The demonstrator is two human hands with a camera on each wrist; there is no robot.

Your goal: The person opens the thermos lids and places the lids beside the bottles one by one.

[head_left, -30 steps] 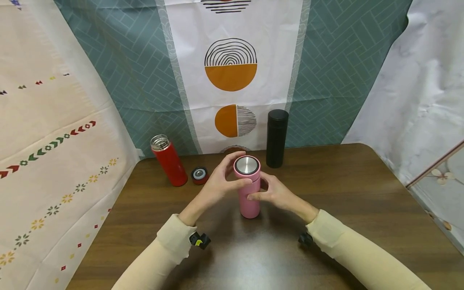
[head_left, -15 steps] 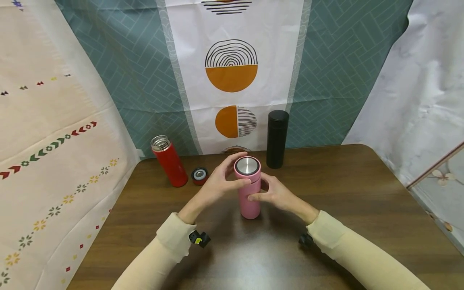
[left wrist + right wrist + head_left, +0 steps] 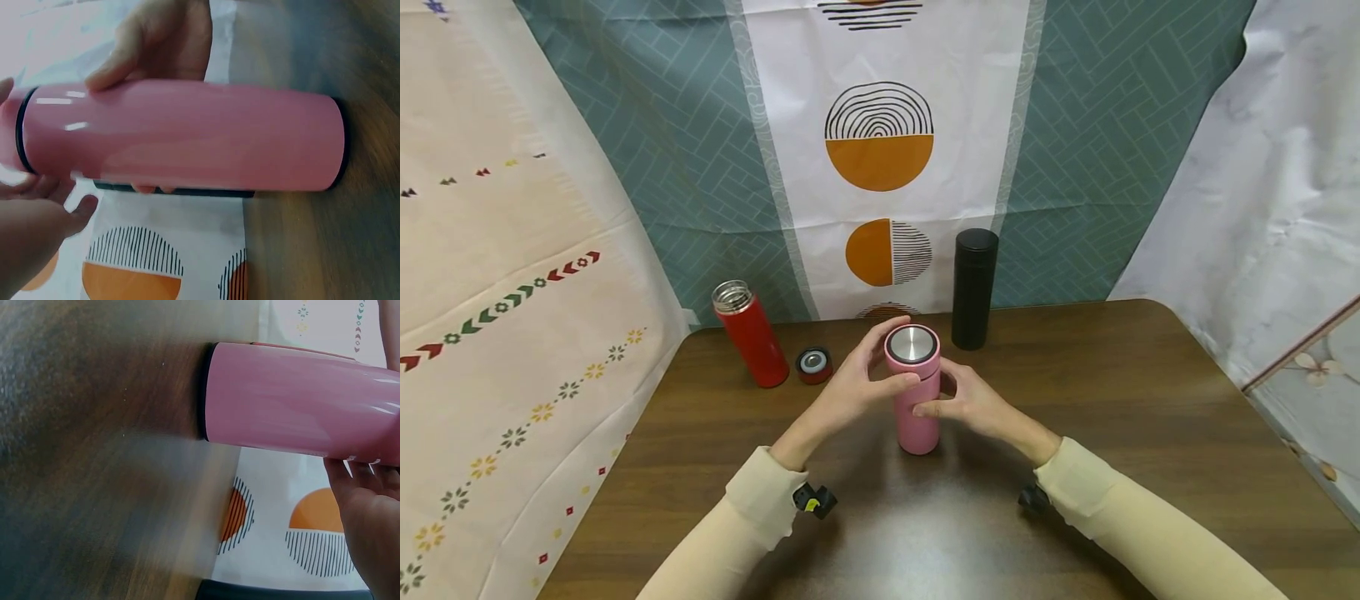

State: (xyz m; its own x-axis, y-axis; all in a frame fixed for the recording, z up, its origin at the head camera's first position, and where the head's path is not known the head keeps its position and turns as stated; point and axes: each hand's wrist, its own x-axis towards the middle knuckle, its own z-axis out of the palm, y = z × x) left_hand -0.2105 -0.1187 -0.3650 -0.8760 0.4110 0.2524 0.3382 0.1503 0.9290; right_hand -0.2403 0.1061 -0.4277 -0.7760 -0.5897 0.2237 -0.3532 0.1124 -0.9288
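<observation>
Bottle (image 3: pixel 917 427) partly hides left hand (image 3: pixel 853 379) and right hand (image 3: pixel 972 402).

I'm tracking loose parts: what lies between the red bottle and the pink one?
In the head view, the red lid lies on the table between them, nearer the red bottle; the left hand, gripping the pink bottle, is also between.

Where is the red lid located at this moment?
In the head view, the red lid lies on the table, left of centre, between the red bottle and the left hand.
</observation>
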